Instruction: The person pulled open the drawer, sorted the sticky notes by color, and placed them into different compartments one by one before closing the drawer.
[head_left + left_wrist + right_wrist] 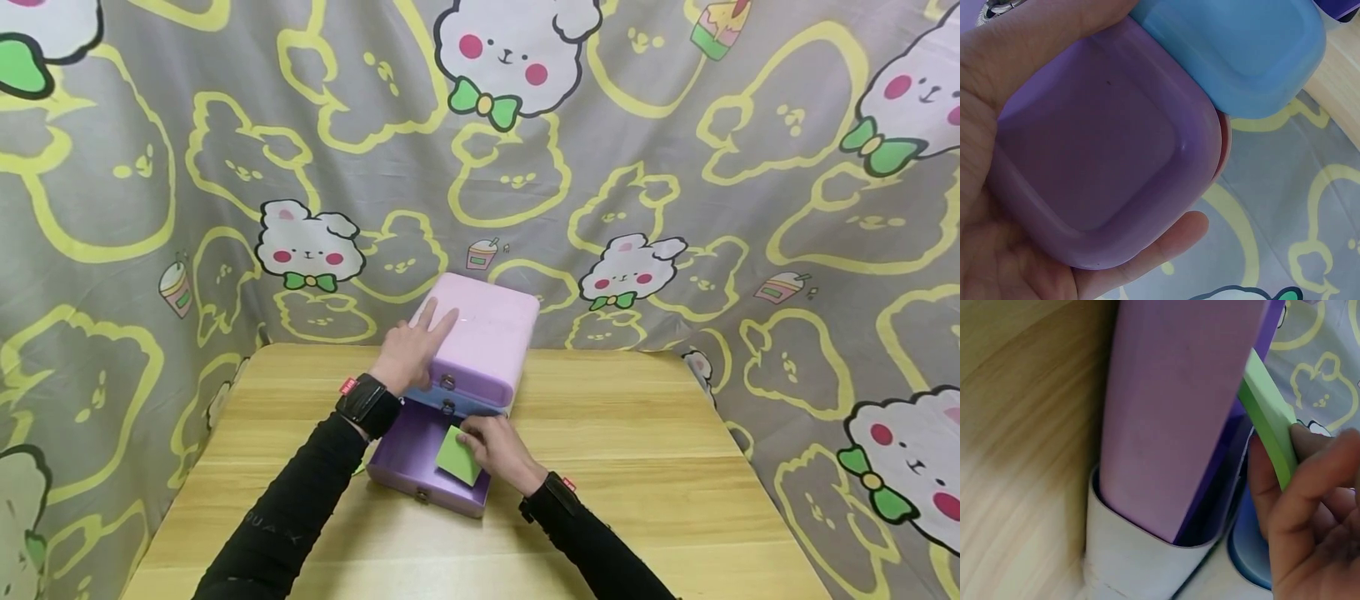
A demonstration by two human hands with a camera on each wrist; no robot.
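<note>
My right hand (pixel 498 450) pinches a green sticky-note pad (pixel 458 457) between thumb and fingers. In the head view the pad overlaps the inside of the pulled-out purple bottom drawer (pixel 405 446); the right wrist view shows the pad (pixel 1270 419) tilted at the drawer's upper edge. My left hand (pixel 408 350) grips the upper left corner of the small drawer cabinet (pixel 480 321), with fingers spread over its pink top and thumb across the front. The cabinet's purple top drawer (pixel 1110 137) and blue middle drawer (pixel 1241 50) are pushed in.
The cabinet stands on a wooden table (pixel 615 467), near its back edge. A bit of green (pixel 360 469) shows beside the open drawer's left wall. A grey cartoon-print curtain (pixel 517 167) surrounds the table at the back and sides.
</note>
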